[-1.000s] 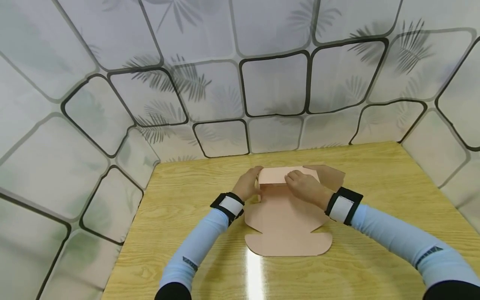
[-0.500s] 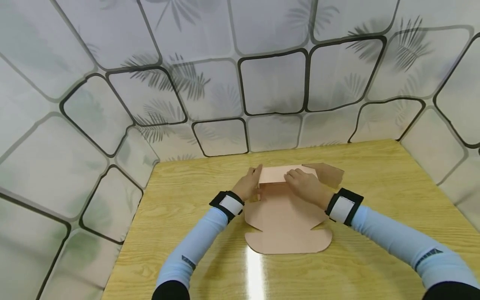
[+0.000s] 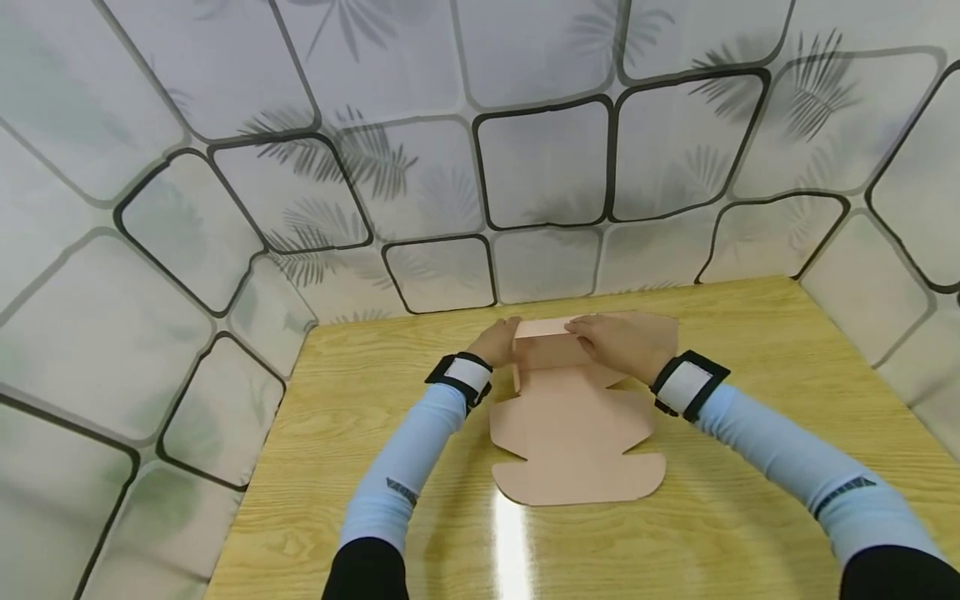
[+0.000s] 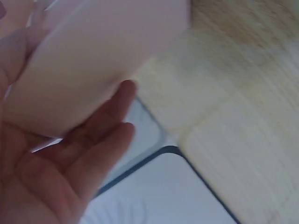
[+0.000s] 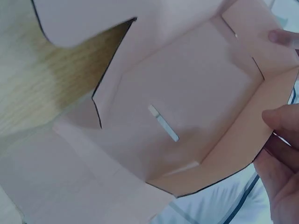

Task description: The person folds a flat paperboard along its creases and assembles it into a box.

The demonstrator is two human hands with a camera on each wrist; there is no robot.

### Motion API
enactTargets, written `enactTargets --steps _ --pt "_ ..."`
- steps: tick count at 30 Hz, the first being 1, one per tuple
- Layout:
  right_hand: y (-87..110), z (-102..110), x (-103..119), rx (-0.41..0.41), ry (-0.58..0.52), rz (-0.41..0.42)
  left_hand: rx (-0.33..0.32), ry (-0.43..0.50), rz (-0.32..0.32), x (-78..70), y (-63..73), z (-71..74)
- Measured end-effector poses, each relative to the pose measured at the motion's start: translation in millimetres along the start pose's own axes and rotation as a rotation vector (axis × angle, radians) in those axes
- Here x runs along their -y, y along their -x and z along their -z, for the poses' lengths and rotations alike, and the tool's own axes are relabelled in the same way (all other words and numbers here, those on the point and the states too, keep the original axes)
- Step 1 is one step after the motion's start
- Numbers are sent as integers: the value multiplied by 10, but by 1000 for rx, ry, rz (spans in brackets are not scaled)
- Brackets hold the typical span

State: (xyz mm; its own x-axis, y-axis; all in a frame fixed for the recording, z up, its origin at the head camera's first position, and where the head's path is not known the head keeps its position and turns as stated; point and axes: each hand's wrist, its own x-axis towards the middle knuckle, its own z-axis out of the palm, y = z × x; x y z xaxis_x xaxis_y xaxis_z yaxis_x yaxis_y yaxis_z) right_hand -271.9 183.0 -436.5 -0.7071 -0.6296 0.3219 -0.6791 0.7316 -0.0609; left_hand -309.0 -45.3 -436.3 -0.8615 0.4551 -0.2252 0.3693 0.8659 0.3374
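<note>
A pinkish-brown cardboard box (image 3: 573, 425), partly folded, lies on the wooden table, its rounded flap toward the person. Its far wall stands up. My left hand (image 3: 495, 342) holds the far left corner; the left wrist view shows a smooth panel (image 4: 93, 60) between the thumb and the fingers (image 4: 119, 100). At the far wall's top, right of centre, my right hand (image 3: 618, 342) pinches the edge with thumb and fingers. The right wrist view looks into the box, where a narrow pale strip (image 5: 163, 123) shows on its bottom panel. The right side flap (image 3: 660, 327) is spread outward, partly behind the right hand.
The wood-grain table (image 3: 360, 400) extends around the cardboard on all sides. A patterned cloth-like wall (image 3: 543, 171) rises along the table's back edge and both sides. A bright reflection (image 3: 510, 542) lies on the table in front of the box.
The far panel, earlier folded forward toward the person, now stands more upright, baring more of the inside. Both hands have moved slightly away from the person with it.
</note>
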Motion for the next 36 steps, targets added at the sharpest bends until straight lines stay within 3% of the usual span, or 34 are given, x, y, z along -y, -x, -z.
enactTargets --steps 7,12,20,29,36 --pt "-45 129 -106 117 -116 -10 -60 15 -34 61 -67 -32" --pt "-23 157 -243 186 -74 -29 -75 18 -25 67 -66 -52" --pt "0 144 -312 166 -57 -19 -73 37 -34 57 -28 -64" --pt "43 64 -266 86 69 50 -81 50 -25 76 -47 -76" --pt "19 15 -215 38 91 27 -81 57 -12 64 -34 -60"
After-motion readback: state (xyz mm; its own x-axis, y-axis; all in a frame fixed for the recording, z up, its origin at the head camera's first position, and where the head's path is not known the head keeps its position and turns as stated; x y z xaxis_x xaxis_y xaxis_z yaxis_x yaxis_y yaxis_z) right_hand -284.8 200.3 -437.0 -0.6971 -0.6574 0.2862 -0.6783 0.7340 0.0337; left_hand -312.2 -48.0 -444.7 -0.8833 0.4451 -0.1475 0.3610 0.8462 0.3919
